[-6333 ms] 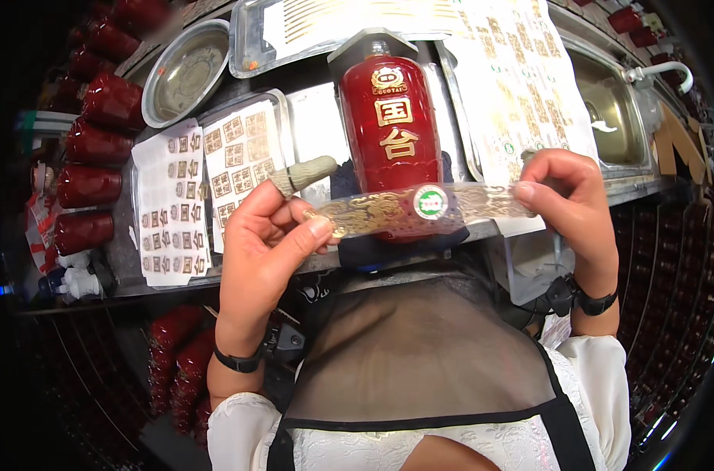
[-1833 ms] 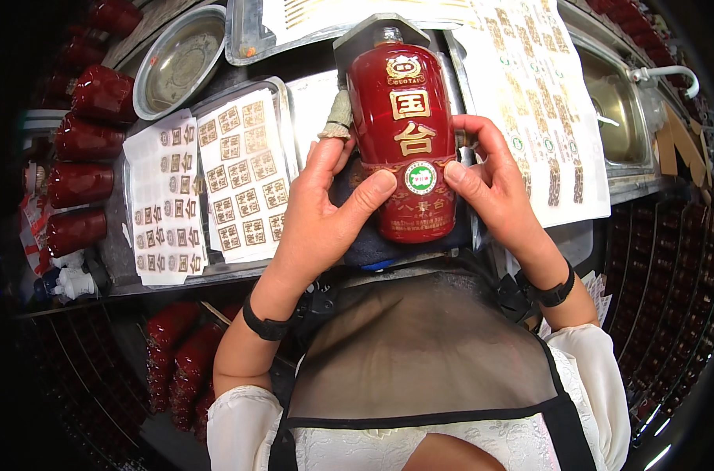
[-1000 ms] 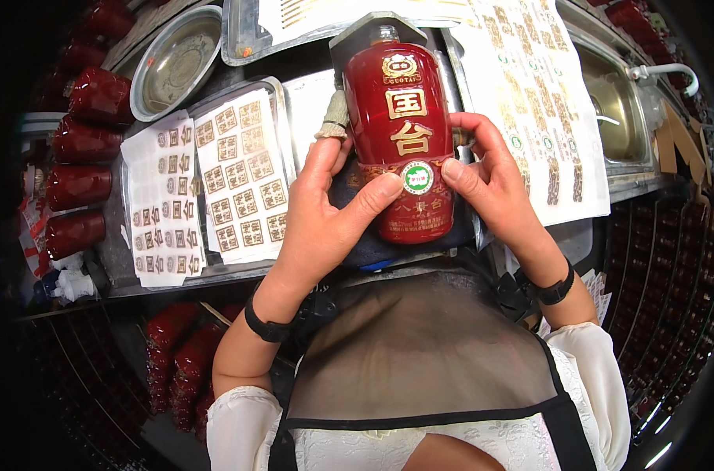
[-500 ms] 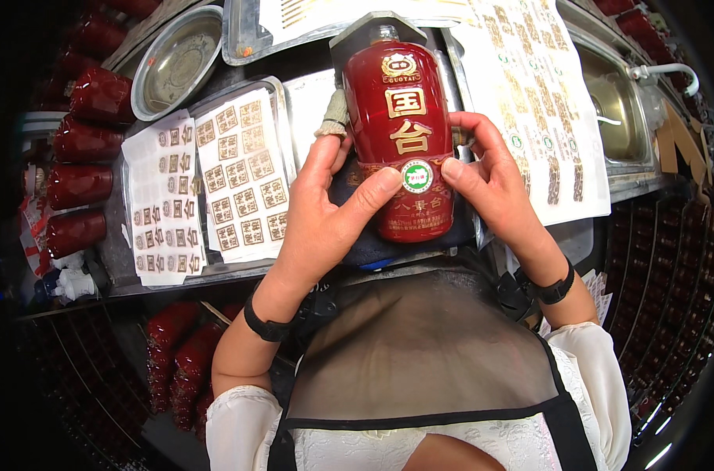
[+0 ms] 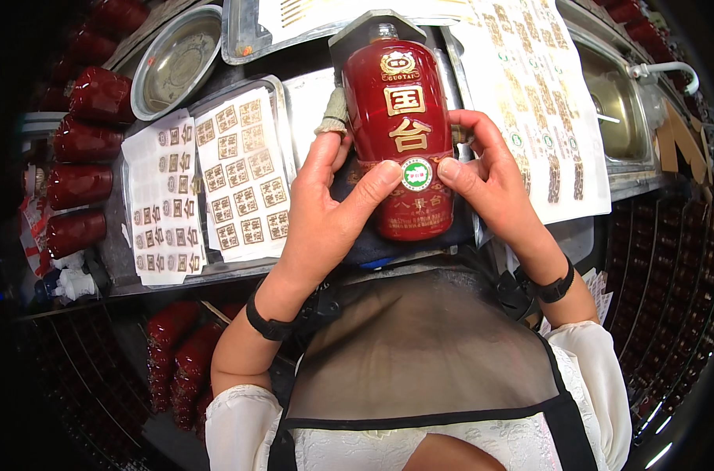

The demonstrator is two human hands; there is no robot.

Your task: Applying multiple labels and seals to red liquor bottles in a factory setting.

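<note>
While the left hand (image 5: 325,208) and right hand (image 5: 494,188) clasp the red bottle (image 5: 392,119), thumbs flanking its round green-and-white label (image 5: 416,174), gold characters (image 5: 405,100) show above; a metal sink (image 5: 620,94) lies right.

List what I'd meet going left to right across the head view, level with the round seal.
Red containers → label sheets → left hand → bottle → right hand → large sheet → sink.
</note>
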